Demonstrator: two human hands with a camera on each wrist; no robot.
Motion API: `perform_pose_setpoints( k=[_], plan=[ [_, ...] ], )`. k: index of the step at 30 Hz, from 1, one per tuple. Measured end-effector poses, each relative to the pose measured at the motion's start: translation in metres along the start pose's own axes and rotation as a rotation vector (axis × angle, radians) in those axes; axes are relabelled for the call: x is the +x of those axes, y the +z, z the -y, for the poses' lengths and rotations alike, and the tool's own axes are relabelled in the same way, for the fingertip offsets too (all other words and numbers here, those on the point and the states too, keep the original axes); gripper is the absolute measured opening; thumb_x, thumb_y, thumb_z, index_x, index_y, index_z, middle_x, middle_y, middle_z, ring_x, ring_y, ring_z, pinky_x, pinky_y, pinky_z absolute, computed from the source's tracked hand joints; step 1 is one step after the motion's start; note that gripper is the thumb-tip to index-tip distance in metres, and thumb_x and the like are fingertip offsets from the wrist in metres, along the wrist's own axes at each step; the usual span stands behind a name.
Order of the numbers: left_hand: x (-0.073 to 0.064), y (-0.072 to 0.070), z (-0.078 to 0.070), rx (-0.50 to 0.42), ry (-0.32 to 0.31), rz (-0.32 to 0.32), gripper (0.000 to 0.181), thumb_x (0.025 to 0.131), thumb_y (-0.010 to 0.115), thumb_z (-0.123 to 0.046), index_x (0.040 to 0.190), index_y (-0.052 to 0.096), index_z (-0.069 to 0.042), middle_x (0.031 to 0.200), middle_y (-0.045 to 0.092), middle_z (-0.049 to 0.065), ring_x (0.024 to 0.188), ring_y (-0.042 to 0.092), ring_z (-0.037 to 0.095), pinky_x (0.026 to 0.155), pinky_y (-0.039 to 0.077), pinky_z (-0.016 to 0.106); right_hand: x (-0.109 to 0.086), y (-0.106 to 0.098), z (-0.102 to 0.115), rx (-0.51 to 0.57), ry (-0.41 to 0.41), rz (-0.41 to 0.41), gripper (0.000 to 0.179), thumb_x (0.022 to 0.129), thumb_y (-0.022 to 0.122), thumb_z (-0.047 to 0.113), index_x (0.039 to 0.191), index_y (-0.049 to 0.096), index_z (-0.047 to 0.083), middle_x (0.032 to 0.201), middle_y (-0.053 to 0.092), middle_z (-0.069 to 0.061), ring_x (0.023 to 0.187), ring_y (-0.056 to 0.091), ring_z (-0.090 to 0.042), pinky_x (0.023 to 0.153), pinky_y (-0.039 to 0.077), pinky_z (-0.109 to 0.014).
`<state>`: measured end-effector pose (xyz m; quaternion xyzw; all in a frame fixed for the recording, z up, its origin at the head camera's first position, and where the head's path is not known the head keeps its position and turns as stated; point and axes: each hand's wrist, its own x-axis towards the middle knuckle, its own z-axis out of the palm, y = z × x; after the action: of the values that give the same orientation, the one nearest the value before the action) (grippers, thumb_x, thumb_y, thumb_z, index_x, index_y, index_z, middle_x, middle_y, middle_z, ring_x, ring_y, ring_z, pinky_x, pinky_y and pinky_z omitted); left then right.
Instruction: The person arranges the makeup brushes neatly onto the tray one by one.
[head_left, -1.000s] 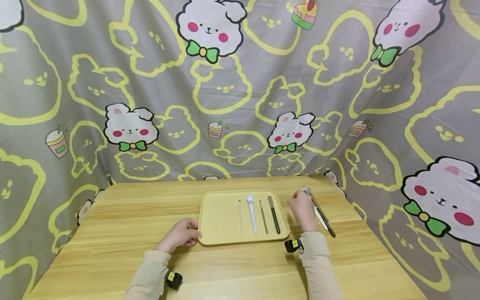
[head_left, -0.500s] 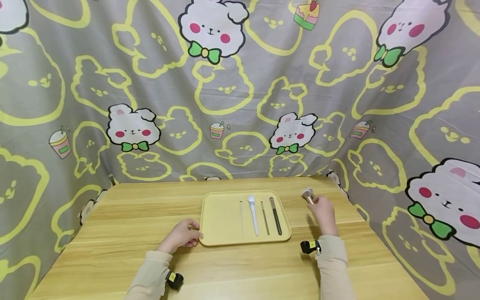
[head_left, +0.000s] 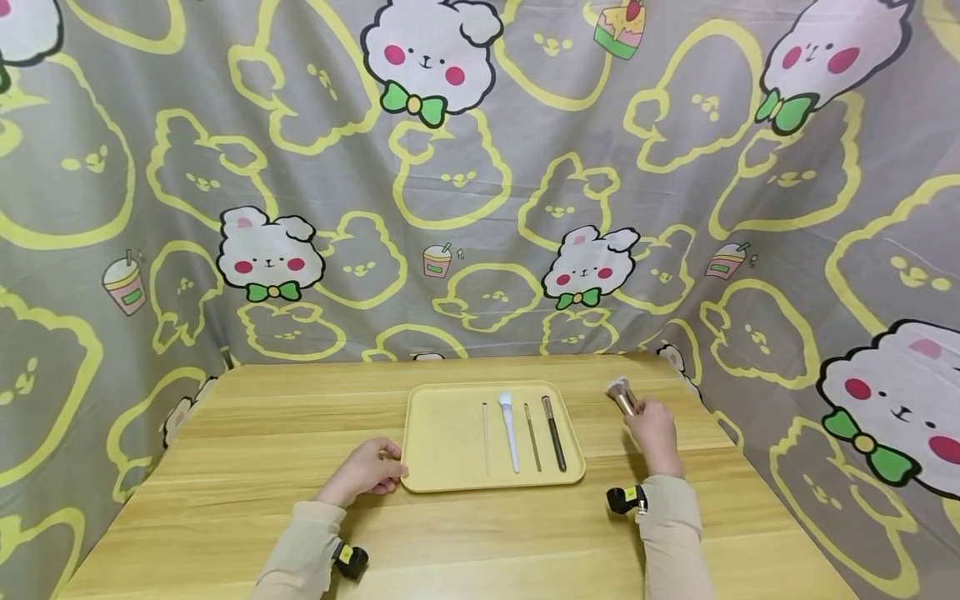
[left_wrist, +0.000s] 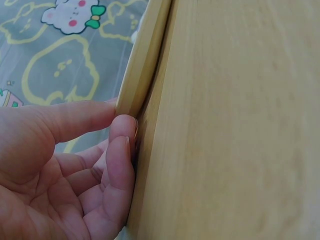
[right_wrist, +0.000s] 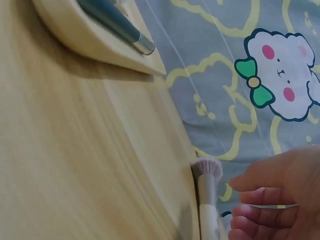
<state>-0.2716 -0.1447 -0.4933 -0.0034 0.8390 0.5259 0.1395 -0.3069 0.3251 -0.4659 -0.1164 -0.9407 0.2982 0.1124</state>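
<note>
My left hand (head_left: 367, 471) grips the near left corner of the yellow tray (head_left: 446, 437). In the left wrist view its thumb lies on the rim and curled fingers sit below it. My right hand (head_left: 654, 432) is over several makeup brushes on the table, right of the tray. One has a fluffy pale head (head_left: 619, 387); most of their handles are hidden by the hand. The right wrist view shows a white-handled makeup brush (right_wrist: 208, 190) just beside the loosely bent fingertips, a gap between them. Nothing shows between those fingers.
On the tray lie a thin clear stick (head_left: 486, 442), a white brush (head_left: 509, 433), a slim brown brush (head_left: 532, 437) and a black-handled brush (head_left: 554, 433), side by side. The wooden table (head_left: 480, 542) meets a patterned curtain (head_left: 465, 208) at its back and sides.
My right hand has moved rightward from beside the tray to over the makeup brushes, covering their handles. My left hand has kept its place at the tray's corner.
</note>
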Motion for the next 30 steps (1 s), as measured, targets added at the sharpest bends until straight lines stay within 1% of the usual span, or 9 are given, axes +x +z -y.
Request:
perform_pose_setpoints(
  k=[6,7,9,12,14,18,24,30],
  plan=[
    [-0.0002,0.0009,-0.0003,0.000,-0.003,-0.009,0.026,0.085,0.069,-0.005,0.106,0.053,0.002,0.072,0.063,0.009,0.056,0.056,0.014,0.051,0.050,0.025,-0.0003,0.0032,-0.0071,-0.017,-0.029,-0.009,0.012,0.081,0.061,0.006,0.082,0.057,-0.006,0.077,0.059,-0.022,0.069,0.054,-0.032,0.060,0.043,-0.040],
    [-0.0002,0.0009,-0.0003,-0.002,-0.004,-0.009,0.026,0.085,0.069,-0.005,0.106,0.053,0.002,0.072,0.063,0.009,0.056,0.056,0.014,0.051,0.050,0.025,-0.0007,0.0044,-0.0079,-0.021,-0.034,-0.028,0.010,0.079,0.061,0.006,0.080,0.057,-0.004,0.074,0.058,-0.020,0.067,0.053,-0.030,0.058,0.042,-0.038],
    [-0.0006,0.0009,-0.0003,-0.005,-0.007,-0.009,0.027,0.085,0.069,-0.005,0.106,0.053,0.002,0.072,0.063,0.009,0.056,0.056,0.015,0.052,0.050,0.026,-0.0014,0.0059,-0.0088,-0.020,-0.032,-0.033,0.009,0.078,0.060,0.005,0.079,0.057,-0.004,0.074,0.058,-0.020,0.067,0.053,-0.030,0.058,0.042,-0.038],
    [-0.0010,0.0002,0.0000,-0.005,-0.006,-0.007,0.027,0.086,0.068,-0.005,0.107,0.053,0.002,0.073,0.062,0.008,0.057,0.056,0.015,0.053,0.050,0.026,-0.0007,0.0075,-0.0099,-0.030,-0.019,-0.029,0.009,0.078,0.058,0.005,0.080,0.057,-0.004,0.074,0.057,-0.020,0.067,0.052,-0.030,0.058,0.041,-0.037],
    [-0.0015,-0.0003,0.0000,-0.004,-0.003,-0.004,0.027,0.086,0.068,-0.005,0.107,0.053,0.003,0.073,0.062,0.008,0.057,0.056,0.015,0.053,0.050,0.026,-0.0010,0.0070,-0.0097,-0.034,-0.002,0.001,0.012,0.080,0.056,0.005,0.084,0.058,-0.006,0.078,0.058,-0.022,0.069,0.053,-0.031,0.059,0.041,-0.037],
    [-0.0017,-0.0006,0.0006,0.004,0.002,-0.001,0.028,0.086,0.069,-0.005,0.107,0.053,0.003,0.073,0.063,0.008,0.057,0.056,0.014,0.052,0.050,0.026,-0.0021,0.0057,-0.0087,-0.036,0.011,0.025,0.014,0.081,0.056,0.005,0.086,0.058,-0.007,0.079,0.058,-0.023,0.070,0.054,-0.031,0.058,0.041,-0.037],
    [-0.0013,-0.0006,0.0002,0.007,0.002,0.000,0.027,0.086,0.069,-0.005,0.107,0.053,0.003,0.073,0.063,0.008,0.056,0.056,0.014,0.051,0.049,0.025,-0.0030,0.0064,-0.0074,-0.043,0.002,0.014,0.014,0.081,0.058,0.004,0.087,0.058,-0.009,0.079,0.057,-0.024,0.070,0.054,-0.032,0.060,0.043,-0.041],
    [-0.0013,-0.0001,-0.0010,0.005,-0.006,-0.001,0.027,0.086,0.069,-0.005,0.107,0.053,0.002,0.074,0.062,0.008,0.057,0.056,0.014,0.051,0.049,0.025,-0.0030,0.0081,-0.0095,-0.053,-0.005,-0.003,0.014,0.080,0.057,0.004,0.085,0.058,-0.009,0.077,0.056,-0.023,0.069,0.054,-0.033,0.060,0.043,-0.041]
  ],
)
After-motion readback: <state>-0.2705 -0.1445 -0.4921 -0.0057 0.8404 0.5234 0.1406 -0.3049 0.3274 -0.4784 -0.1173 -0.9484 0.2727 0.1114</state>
